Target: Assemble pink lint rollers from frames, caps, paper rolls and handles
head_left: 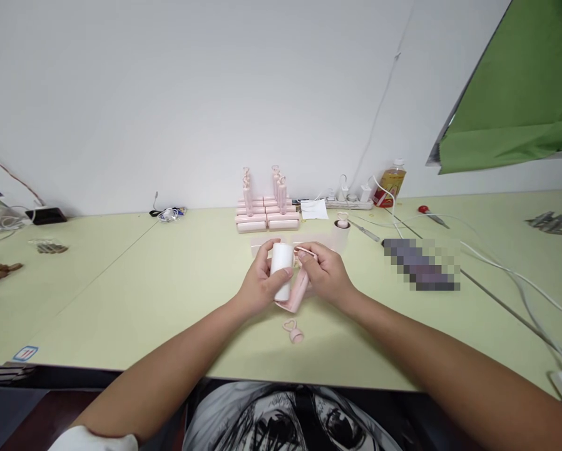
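Observation:
My left hand (265, 282) is closed around a smooth white roll (281, 263), its thumb lying across the front. Close beside it, my right hand (325, 272) pinches a pink plastic roller housing (300, 291) near its upper end. The housing tilts and its lower end sits just behind the bottom of the white roll; whether the two touch, I cannot tell. Below my hands a small pink cap with a heart-shaped loop (294, 332) lies on the table. Behind my hands, pale pink flat pieces (260, 244) are partly hidden.
Pink rollers (266, 216) with upright heart-topped handles stand in rows by the wall. A cup-like holder (341, 235) contains another heart-looped piece. To the right are a screwdriver (431, 215), a bottle (391, 183), a power strip (351, 203) and trailing white cables (516, 272).

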The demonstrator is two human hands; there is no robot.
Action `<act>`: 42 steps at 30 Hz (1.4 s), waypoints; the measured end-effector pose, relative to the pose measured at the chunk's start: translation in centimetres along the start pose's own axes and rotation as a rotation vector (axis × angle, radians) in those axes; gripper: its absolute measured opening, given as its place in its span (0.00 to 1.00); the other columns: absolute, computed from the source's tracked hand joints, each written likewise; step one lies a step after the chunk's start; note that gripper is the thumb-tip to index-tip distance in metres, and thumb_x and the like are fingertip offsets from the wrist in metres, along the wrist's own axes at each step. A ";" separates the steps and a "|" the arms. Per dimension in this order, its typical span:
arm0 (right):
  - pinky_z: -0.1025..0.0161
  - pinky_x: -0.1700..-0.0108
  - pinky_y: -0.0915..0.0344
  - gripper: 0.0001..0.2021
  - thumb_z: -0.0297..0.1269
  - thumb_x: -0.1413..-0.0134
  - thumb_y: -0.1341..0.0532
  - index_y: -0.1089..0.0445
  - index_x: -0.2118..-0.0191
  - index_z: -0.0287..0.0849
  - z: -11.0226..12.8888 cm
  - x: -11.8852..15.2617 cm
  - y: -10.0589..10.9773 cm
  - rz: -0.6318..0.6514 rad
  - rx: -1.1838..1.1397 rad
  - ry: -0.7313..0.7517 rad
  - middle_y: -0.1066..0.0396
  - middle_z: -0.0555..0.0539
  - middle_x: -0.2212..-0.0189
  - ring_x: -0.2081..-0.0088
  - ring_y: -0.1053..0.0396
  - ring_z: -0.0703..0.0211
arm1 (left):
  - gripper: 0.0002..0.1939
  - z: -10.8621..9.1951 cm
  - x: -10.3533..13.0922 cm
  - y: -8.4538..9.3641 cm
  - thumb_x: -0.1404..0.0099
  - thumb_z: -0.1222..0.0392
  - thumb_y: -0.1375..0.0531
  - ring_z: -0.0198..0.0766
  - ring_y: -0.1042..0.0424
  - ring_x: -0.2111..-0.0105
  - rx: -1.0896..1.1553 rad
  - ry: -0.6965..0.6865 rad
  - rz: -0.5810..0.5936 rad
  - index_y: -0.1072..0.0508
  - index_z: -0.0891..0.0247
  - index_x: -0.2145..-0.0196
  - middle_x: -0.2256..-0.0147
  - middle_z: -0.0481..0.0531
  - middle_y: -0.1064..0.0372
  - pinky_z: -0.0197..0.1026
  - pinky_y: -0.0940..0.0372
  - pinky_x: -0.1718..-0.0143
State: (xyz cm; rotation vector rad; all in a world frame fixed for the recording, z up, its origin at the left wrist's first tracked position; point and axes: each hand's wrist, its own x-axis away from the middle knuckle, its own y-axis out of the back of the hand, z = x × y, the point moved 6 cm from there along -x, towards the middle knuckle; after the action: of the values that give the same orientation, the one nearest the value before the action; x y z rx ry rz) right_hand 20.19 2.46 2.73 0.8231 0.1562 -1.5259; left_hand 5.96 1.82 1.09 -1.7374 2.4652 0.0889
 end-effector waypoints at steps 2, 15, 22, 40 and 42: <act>0.61 0.61 0.37 0.11 0.39 0.39 0.46 0.28 0.61 0.41 -0.1 0.0 0.0 0.011 -0.021 -0.034 0.27 0.47 0.67 0.64 0.31 0.56 | 0.36 0.1 -0.1 0.0 0.43 0.52 0.36 0.32 0.34 0.75 0.008 0.006 0.016 0.47 0.55 0.41 0.68 0.46 0.34 0.34 0.36 0.76; 0.61 0.62 0.38 0.12 0.38 0.39 0.47 0.28 0.62 0.41 0.6 -0.1 0.4 -0.004 0.113 -0.055 0.27 0.47 0.67 0.64 0.30 0.55 | 0.33 0.7 -0.2 -0.9 0.41 0.45 0.38 0.34 0.33 0.78 0.135 0.058 0.125 0.46 0.58 0.44 0.72 0.46 0.35 0.34 0.38 0.79; 0.60 0.59 0.37 0.12 0.39 0.38 0.48 0.28 0.60 0.41 0.4 -0.1 0.5 -0.025 0.140 -0.030 0.26 0.46 0.64 0.60 0.30 0.53 | 0.36 0.2 -0.2 -0.6 0.42 0.51 0.37 0.34 0.33 0.74 0.126 0.066 0.164 0.48 0.55 0.41 0.68 0.46 0.34 0.35 0.37 0.74; 0.57 0.55 0.35 0.17 0.42 0.38 0.45 0.33 0.47 0.43 0.6 0.2 1.0 0.230 0.075 0.116 0.27 0.43 0.55 0.57 0.30 0.53 | 0.47 -0.2 0.6 -0.1 0.51 0.67 0.43 0.37 0.33 0.68 -0.322 -0.060 0.194 0.55 0.50 0.36 0.53 0.53 0.35 0.37 0.37 0.70; 0.58 0.58 0.34 0.19 0.44 0.38 0.44 0.35 0.44 0.44 0.5 0.5 0.7 0.324 -0.001 0.065 0.28 0.44 0.56 0.59 0.30 0.54 | 0.45 -0.9 0.6 0.0 0.50 0.67 0.43 0.41 0.32 0.62 -0.426 -0.165 0.218 0.53 0.52 0.36 0.50 0.53 0.35 0.41 0.36 0.63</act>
State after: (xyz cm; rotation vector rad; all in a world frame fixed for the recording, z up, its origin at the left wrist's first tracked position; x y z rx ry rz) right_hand 20.73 1.67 3.06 0.8530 0.0669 -1.1956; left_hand 5.68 1.13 1.85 -1.5036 2.6353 0.7971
